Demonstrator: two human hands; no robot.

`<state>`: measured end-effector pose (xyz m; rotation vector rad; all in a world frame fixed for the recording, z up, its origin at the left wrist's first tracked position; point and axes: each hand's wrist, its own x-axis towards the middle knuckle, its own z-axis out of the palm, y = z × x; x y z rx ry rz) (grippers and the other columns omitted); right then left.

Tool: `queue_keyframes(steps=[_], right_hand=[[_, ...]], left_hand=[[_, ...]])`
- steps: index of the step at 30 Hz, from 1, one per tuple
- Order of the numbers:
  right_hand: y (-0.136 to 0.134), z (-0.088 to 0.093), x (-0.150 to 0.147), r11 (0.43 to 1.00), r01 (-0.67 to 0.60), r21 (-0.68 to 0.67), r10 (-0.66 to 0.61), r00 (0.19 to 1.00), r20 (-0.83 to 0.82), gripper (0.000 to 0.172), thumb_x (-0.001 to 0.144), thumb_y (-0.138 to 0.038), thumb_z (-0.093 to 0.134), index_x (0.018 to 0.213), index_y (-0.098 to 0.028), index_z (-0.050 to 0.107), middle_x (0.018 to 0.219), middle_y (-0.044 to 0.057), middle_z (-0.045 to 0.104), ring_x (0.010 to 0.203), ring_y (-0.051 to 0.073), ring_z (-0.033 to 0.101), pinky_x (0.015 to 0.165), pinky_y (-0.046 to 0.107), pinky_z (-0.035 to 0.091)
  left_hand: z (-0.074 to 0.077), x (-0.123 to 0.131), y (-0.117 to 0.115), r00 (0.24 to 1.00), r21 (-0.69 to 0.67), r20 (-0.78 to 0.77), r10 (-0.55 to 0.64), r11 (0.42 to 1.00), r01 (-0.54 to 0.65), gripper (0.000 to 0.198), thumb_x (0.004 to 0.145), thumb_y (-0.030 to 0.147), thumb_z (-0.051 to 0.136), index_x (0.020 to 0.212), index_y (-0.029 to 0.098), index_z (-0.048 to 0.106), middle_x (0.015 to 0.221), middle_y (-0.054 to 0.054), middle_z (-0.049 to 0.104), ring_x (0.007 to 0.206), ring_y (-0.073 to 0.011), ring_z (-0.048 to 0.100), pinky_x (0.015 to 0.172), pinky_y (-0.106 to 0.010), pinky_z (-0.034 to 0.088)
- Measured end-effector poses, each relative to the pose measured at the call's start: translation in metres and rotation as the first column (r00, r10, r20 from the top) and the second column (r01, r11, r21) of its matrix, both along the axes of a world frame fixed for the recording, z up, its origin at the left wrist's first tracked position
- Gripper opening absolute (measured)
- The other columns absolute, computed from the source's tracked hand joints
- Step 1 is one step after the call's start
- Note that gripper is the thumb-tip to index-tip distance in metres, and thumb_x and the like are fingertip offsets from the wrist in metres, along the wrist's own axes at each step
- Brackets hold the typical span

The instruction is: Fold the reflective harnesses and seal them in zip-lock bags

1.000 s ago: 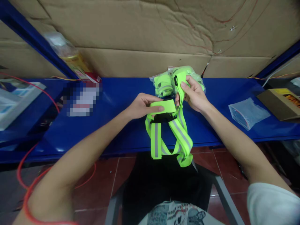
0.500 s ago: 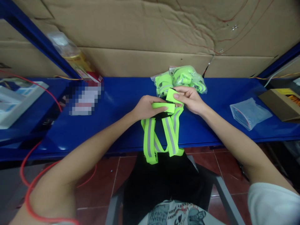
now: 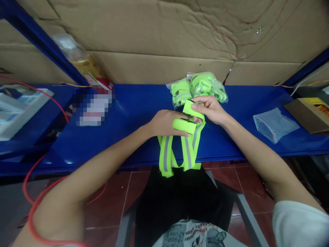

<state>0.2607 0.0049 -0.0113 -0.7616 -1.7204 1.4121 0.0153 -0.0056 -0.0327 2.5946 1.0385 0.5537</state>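
Note:
Both of my hands hold a neon-yellow reflective strap harness [image 3: 180,151] over the front of the blue table [image 3: 133,103]. My left hand [image 3: 164,122] is closed round a folded band of it near the middle. My right hand [image 3: 209,109] pinches another end of the band between thumb and fingers, just right of the left hand. Grey reflective strips run down the loops, which hang past the table edge. Behind my hands lie bagged neon-yellow harnesses [image 3: 197,87] in clear plastic.
An empty clear plastic bag [image 3: 275,123] lies at the right, with an open cardboard box [image 3: 308,109] beyond it. A packet [image 3: 77,60] leans at the back left by a blue post. Cardboard lines the back wall. A red cable [image 3: 33,195] loops at the lower left.
My right hand came down from the bagged harnesses to meet the left hand. The hanging loops were drawn up and gathered shorter.

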Motion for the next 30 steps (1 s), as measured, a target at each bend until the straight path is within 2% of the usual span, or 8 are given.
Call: queue_keyframes(steps=[7, 11, 15, 18, 20, 22, 26, 30], right_hand=[[0.003, -0.004, 0.001, 0.998, -0.058, -0.023, 0.059, 0.994, 0.09, 0.053, 0.088, -0.057, 0.088, 0.119, -0.016, 0.079, 0.068, 0.002, 0.079, 0.045, 0.013, 0.061, 0.044, 0.024, 0.05], [0.004, -0.012, -0.004, 0.996, -0.053, 0.075, 0.043, 0.991, 0.128, 0.049, 0.091, -0.054, 0.085, 0.119, -0.014, 0.081, 0.064, -0.001, 0.073, 0.047, 0.009, 0.053, 0.043, 0.021, 0.038], [0.003, -0.014, -0.008, 0.987, -0.044, 0.154, 0.016, 0.985, 0.174, 0.047, 0.092, -0.052, 0.084, 0.117, -0.013, 0.082, 0.058, -0.005, 0.062, 0.046, 0.006, 0.04, 0.043, 0.022, 0.027], [0.002, -0.014, -0.008, 0.989, -0.021, 0.143, -0.01, 0.978, 0.21, 0.049, 0.09, -0.055, 0.083, 0.117, -0.013, 0.082, 0.054, -0.007, 0.058, 0.045, 0.006, 0.035, 0.043, 0.024, 0.022], [0.001, -0.012, -0.008, 0.991, -0.014, 0.131, -0.017, 0.974, 0.228, 0.051, 0.089, -0.058, 0.083, 0.117, -0.015, 0.083, 0.055, -0.005, 0.062, 0.044, 0.007, 0.037, 0.044, 0.025, 0.022], [-0.001, -0.01, -0.008, 0.991, -0.017, 0.13, -0.015, 0.97, 0.244, 0.053, 0.089, -0.06, 0.083, 0.119, -0.015, 0.083, 0.06, -0.002, 0.069, 0.045, 0.009, 0.045, 0.044, 0.025, 0.026], [-0.005, -0.005, -0.008, 0.988, -0.018, 0.15, -0.024, 0.963, 0.269, 0.055, 0.09, -0.06, 0.083, 0.122, -0.015, 0.082, 0.063, 0.0, 0.072, 0.048, 0.011, 0.052, 0.047, 0.026, 0.032], [-0.002, -0.004, -0.007, 0.982, -0.015, 0.188, -0.04, 0.958, 0.285, 0.052, 0.095, -0.064, 0.077, 0.119, -0.018, 0.082, 0.064, -0.001, 0.072, 0.049, 0.011, 0.049, 0.049, 0.026, 0.033]], left_hand=[[0.002, 0.001, 0.008, 1.0, -0.042, -0.016, -0.007, 0.999, 0.006, 0.064, 0.085, 0.07, 0.079, 0.132, 0.028, 0.075, 0.128, -0.006, 0.081, 0.117, -0.0318, 0.077, 0.097, -0.04, 0.058], [-0.002, 0.003, 0.009, 1.0, -0.086, 0.008, 0.013, 0.996, -0.013, 0.071, 0.086, 0.07, 0.078, 0.14, 0.025, 0.066, 0.136, -0.009, 0.076, 0.124, -0.0349, 0.072, 0.104, -0.046, 0.055], [-0.005, 0.002, 0.006, 0.994, -0.11, 0.091, 0.066, 0.992, -0.056, 0.089, 0.08, 0.074, 0.082, 0.148, 0.025, 0.052, 0.14, -0.012, 0.071, 0.125, -0.0354, 0.071, 0.1, -0.045, 0.055], [-0.004, -0.002, 0.006, 0.97, -0.113, 0.227, 0.087, 0.992, -0.062, 0.086, 0.07, 0.069, 0.092, 0.133, 0.024, 0.054, 0.12, -0.008, 0.073, 0.102, -0.0272, 0.073, 0.082, -0.036, 0.054], [-0.002, -0.005, 0.007, 0.945, -0.104, 0.313, 0.094, 0.992, -0.065, 0.063, 0.078, 0.068, 0.087, 0.113, 0.023, 0.058, 0.099, -0.003, 0.071, 0.084, -0.0203, 0.068, 0.072, -0.032, 0.05], [0.0, -0.007, 0.009, 0.928, -0.07, 0.369, 0.057, 0.997, -0.033, 0.046, 0.093, 0.066, 0.074, 0.093, 0.022, 0.06, 0.087, -0.002, 0.068, 0.079, -0.018, 0.063, 0.072, -0.032, 0.049], [0.004, -0.009, 0.014, 0.897, -0.027, 0.438, -0.055, 0.997, 0.075, 0.047, 0.099, 0.062, 0.068, 0.079, 0.02, 0.066, 0.099, -0.009, 0.073, 0.097, -0.0213, 0.069, 0.092, -0.037, 0.054], [0.014, -0.018, 0.02, 0.876, -0.09, 0.481, -0.024, 0.993, 0.076, 0.043, 0.096, 0.058, 0.072, 0.077, 0.02, 0.071, 0.11, -0.01, 0.073, 0.103, -0.02, 0.069, 0.1, -0.036, 0.054]])
